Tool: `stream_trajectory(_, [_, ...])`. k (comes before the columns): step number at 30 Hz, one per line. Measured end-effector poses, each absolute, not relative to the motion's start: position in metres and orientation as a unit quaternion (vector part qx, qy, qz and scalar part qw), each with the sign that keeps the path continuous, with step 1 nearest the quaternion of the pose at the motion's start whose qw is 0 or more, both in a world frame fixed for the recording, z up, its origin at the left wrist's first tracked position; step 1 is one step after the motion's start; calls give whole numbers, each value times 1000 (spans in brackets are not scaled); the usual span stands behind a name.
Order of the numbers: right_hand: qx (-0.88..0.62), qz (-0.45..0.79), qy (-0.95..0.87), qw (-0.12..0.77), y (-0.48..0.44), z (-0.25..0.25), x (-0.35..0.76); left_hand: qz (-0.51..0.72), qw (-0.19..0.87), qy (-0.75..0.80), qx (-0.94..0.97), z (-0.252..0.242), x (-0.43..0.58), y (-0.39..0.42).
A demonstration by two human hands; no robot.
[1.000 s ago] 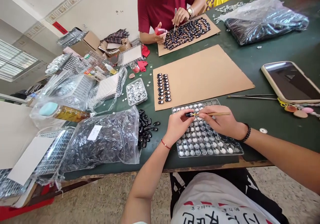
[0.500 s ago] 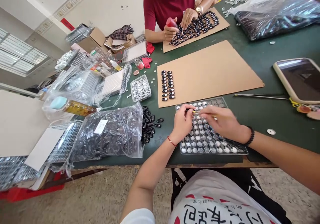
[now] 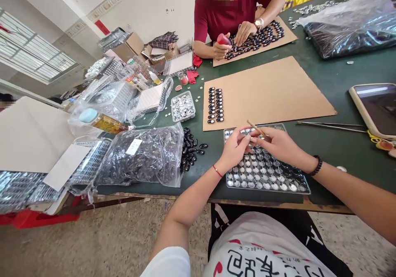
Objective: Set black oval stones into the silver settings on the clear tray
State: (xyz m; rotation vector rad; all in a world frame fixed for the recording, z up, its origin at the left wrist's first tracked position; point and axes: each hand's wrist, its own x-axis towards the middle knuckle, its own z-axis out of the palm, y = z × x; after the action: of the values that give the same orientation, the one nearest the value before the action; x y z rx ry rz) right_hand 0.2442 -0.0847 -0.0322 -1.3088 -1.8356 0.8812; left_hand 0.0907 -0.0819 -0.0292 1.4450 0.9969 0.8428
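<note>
Both my hands meet over a clear plastic tray (image 3: 287, 182) filled with several small silver round pieces. My left hand (image 3: 234, 148) has its fingers pinched together on something too small to make out. My right hand (image 3: 276, 145) is closed on a thin wooden stick (image 3: 256, 129) that points up and to the left. Just beyond the tray lies a brown cardboard sheet (image 3: 272, 91) with two short rows of dark oval beads (image 3: 215, 105) at its left end.
A bag of dark beads (image 3: 142, 157) and loose dark beads (image 3: 191, 147) lie to the left, with a small tub of silver pieces (image 3: 183, 106). Tweezers (image 3: 331, 125) and a phone (image 3: 375, 107) lie right. A person in a red shirt (image 3: 235, 8) works at another bead-covered cardboard (image 3: 260, 37).
The stick in my right hand has swung from lying level to pointing up and left. My hands stay together over the tray. The camera view has shifted slightly.
</note>
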Motion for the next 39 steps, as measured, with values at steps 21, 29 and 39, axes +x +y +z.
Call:
stream_trajectory(21, [-538, 334, -694, 343, -67, -25, 243, 150, -8, 600, 786, -55, -28, -96])
stream_trajectory(29, [-560, 304, -684, 355, 19, -40, 206, 311, 134, 651, 680, -45, -33, -98])
stream_trajectory(39, [-633, 262, -647, 333, 146, -33, 172, 631, 457, 495, 384, -41, -40, -98])
